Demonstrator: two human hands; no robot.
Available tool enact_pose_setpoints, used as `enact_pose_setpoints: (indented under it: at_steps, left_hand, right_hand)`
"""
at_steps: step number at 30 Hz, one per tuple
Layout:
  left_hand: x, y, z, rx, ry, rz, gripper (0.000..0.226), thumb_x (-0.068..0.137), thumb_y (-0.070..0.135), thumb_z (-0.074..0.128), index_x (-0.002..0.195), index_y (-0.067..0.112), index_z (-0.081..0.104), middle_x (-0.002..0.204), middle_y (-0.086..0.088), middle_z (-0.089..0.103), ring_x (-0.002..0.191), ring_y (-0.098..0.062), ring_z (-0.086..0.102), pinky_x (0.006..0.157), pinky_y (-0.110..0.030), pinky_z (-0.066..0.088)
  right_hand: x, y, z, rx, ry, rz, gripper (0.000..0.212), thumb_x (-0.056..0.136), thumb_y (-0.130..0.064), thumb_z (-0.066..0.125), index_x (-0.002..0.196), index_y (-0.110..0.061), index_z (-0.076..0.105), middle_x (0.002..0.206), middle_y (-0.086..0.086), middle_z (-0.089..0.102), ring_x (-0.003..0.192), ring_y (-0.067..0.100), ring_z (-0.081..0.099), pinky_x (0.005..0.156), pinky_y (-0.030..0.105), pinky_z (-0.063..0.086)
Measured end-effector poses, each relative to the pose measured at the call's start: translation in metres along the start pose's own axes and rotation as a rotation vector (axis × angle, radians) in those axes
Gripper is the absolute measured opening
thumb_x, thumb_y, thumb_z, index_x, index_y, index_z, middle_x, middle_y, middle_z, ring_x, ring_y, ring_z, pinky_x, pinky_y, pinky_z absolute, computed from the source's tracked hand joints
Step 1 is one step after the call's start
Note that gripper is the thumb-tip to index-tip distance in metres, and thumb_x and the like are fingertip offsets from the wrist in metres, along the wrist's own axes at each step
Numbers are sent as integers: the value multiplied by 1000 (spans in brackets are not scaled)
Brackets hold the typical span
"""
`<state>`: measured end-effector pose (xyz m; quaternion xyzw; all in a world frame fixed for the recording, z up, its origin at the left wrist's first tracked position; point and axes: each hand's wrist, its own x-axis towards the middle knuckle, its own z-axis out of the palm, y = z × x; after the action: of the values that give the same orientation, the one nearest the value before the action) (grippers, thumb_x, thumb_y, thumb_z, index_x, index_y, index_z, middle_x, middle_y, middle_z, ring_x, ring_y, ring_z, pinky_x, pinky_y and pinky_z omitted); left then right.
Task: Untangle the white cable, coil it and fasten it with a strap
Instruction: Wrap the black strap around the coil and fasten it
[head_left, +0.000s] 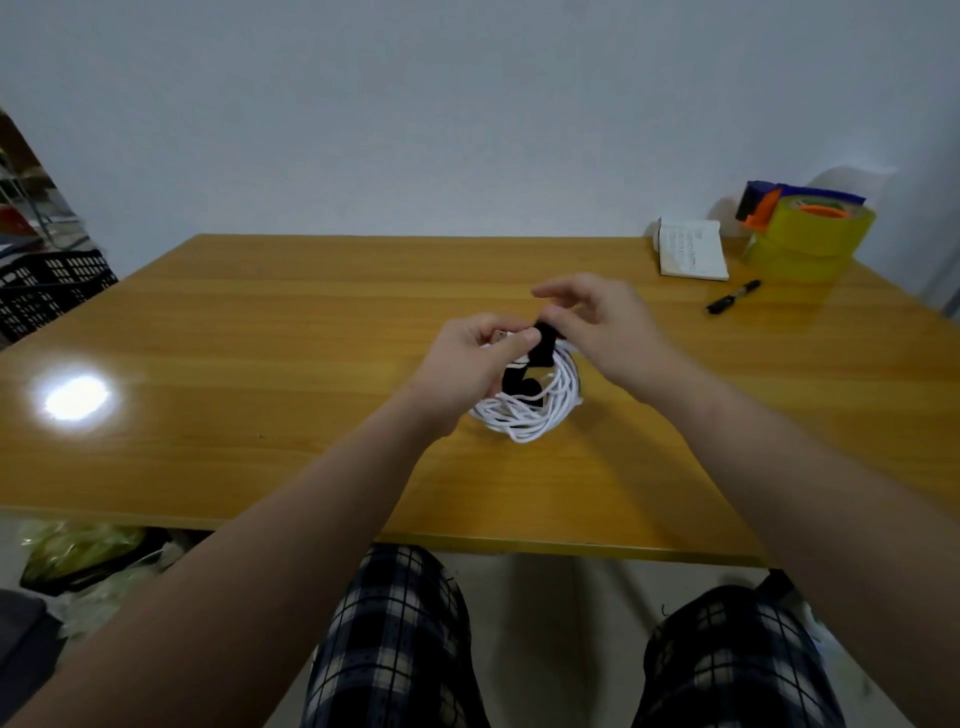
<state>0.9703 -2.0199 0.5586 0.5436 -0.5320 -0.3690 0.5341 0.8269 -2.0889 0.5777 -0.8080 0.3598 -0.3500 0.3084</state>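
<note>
The white cable is wound into a coil of several loops and hangs above the middle of the wooden table. A black strap wraps the top of the coil, and its loose end dangles inside the loops. My left hand grips the coil's top from the left, thumb pressed beside the strap, with a plug end showing between its fingers. My right hand pinches the strap from the right, its other fingers spread above.
At the table's far right corner stand yellow tape rolls with a blue and orange dispenser, a small white booklet and a black marker. A black crate sits off the left edge. A lamp glare shines on the left.
</note>
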Motion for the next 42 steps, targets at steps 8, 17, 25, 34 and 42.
enact_pose_setpoints:
  at_steps: [8, 17, 25, 34, 42]
  left_hand:
    - [1, -2, 4, 40, 58, -24, 9, 93, 20, 59, 90, 14, 64, 65, 2, 52, 40, -5, 41, 42, -17, 36]
    - [-2, 4, 9, 263, 10, 76, 12, 94, 27, 58, 97, 18, 64, 60, 12, 49, 38, 0, 46, 42, -11, 35]
    - [-1, -5, 2, 259, -20, 72, 16, 94, 27, 58, 95, 15, 67, 48, 15, 54, 38, -1, 44, 41, -14, 36]
    - [12, -3, -6, 52, 73, -69, 19, 92, 28, 60, 85, 12, 65, 63, -3, 57, 39, -10, 44, 42, -18, 36]
    - [33, 9, -1, 15, 71, -112, 20, 93, 28, 59, 76, 17, 58, 68, -5, 56, 57, -21, 48, 51, -26, 38]
  right_hand:
    - [-12, -7, 0, 61, -267, 99, 50, 79, 2, 61, 124, -17, 52, 114, 8, 62, 101, 23, 63, 84, 41, 55]
    - [-9, 5, 3, 305, -221, 349, 41, 74, 8, 57, 109, -12, 54, 80, 18, 61, 74, 28, 56, 66, 38, 40]
    - [-13, 12, 14, 311, -318, 320, 49, 76, 10, 60, 118, -13, 48, 97, 17, 68, 86, 28, 68, 79, 46, 52]
    - [-4, 8, 5, -241, -190, -169, 58, 82, -8, 67, 134, -19, 42, 129, 4, 47, 111, 9, 44, 92, 15, 37]
    - [-5, 32, 21, -623, 405, -743, 9, 76, -10, 70, 84, -11, 70, 97, 13, 64, 91, 25, 46, 72, 41, 46]
